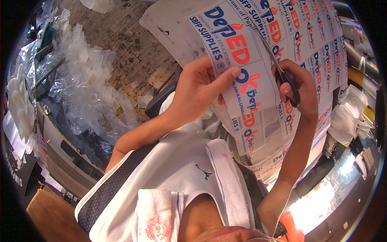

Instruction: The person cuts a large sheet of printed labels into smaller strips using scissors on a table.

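Observation:
My left hand (193,93) grips a white sheet strip (266,90) with its thumb on top and fingers beneath. The strip bears red and blue printed logos and writing. In my right hand (305,81) are scissors with black handles (292,90). Their metal blades (273,56) point away from me, along the edge between the strip and a larger printed sheet (323,60). That larger sheet repeats the same print in rows and curves down to the right. More printed pieces (245,131) lie beneath the strip, over my lap. The blade tips are hard to make out.
Crumpled clear plastic scraps (81,81) are heaped at the left on a worn, stained wood-patterned floor (133,33). A pale, smudged board (169,22) extends beyond my hands. White bundled material (347,116) hangs at the right. An orange object (291,225) stands near my right elbow.

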`<state>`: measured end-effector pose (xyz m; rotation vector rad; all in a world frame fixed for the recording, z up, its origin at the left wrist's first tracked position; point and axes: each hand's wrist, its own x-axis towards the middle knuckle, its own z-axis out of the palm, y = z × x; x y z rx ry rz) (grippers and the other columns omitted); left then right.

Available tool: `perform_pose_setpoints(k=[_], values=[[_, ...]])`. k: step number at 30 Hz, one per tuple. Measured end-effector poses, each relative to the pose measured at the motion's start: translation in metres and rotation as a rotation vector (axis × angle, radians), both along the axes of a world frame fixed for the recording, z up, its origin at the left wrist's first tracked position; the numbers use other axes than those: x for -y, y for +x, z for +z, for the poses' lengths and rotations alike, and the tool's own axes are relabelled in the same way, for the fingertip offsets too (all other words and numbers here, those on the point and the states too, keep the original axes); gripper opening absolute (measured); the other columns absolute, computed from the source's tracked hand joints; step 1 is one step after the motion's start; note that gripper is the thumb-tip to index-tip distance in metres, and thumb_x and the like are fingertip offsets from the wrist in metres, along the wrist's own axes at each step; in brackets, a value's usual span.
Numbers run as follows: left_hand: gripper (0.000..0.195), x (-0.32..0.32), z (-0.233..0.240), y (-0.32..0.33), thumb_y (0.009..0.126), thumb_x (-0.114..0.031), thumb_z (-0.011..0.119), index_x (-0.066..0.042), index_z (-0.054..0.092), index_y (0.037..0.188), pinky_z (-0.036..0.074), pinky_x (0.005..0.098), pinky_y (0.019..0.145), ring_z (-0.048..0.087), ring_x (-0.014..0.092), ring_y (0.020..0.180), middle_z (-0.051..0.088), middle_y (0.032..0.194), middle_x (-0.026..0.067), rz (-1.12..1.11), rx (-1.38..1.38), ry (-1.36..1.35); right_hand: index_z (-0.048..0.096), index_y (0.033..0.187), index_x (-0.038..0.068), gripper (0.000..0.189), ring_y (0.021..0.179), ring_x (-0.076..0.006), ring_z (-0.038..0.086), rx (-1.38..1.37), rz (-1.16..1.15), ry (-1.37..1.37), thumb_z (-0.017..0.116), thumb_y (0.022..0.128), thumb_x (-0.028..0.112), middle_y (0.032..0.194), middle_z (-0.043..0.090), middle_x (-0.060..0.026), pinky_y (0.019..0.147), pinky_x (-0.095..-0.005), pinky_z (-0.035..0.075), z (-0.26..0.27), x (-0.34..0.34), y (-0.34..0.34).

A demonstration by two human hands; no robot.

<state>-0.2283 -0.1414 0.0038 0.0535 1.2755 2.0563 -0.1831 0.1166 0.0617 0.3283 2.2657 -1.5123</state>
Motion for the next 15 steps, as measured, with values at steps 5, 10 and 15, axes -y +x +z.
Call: perform_pose_setpoints(k=[5, 10, 15], values=[[0.027, -0.0005, 0.0017, 0.0013, 0.097, -0.017, 0.066, 0.005, 0.065, 0.113, 0.047, 0.0214, 0.047, 0.065, 0.009, 0.064, 0.073, 0.091, 0.0108, 0.010, 0.032, -0.002, 0.064, 0.102, 0.004, 0.067, 0.054, -0.0035, 0.044, -0.020, 0.008, -0.003, 0.079, 0.075, 0.063, 0.060, 0.050, 0.0048, 0.052, -0.0209, 0.028, -0.0039, 0.0011, -0.0059], [0.026, 0.0007, 0.0018, 0.0001, 0.097, -0.015, 0.066, 0.006, 0.065, 0.112, 0.048, 0.0213, 0.048, 0.064, 0.009, 0.063, 0.073, 0.090, 0.0103, 0.011, 0.022, 0.010, 0.064, 0.106, 0.003, 0.065, 0.054, -0.0038, 0.045, -0.084, 0.013, 0.021, 0.080, 0.076, 0.059, 0.061, 0.053, 0.0036, 0.051, -0.0209, 0.028, -0.0107, 0.0047, -0.0087], [0.026, 0.0027, 0.0001, -0.0011, 0.097, -0.015, 0.066, 0.006, 0.064, 0.113, 0.048, 0.0213, 0.048, 0.065, 0.009, 0.064, 0.073, 0.091, 0.0105, 0.006, 0.048, 0.031, 0.064, 0.107, 0.003, 0.066, 0.053, -0.0045, 0.045, -0.067, 0.008, -0.004, 0.079, 0.077, 0.059, 0.061, 0.055, 0.0028, 0.051, -0.0215, 0.028, -0.0108, 0.0055, -0.0113]])
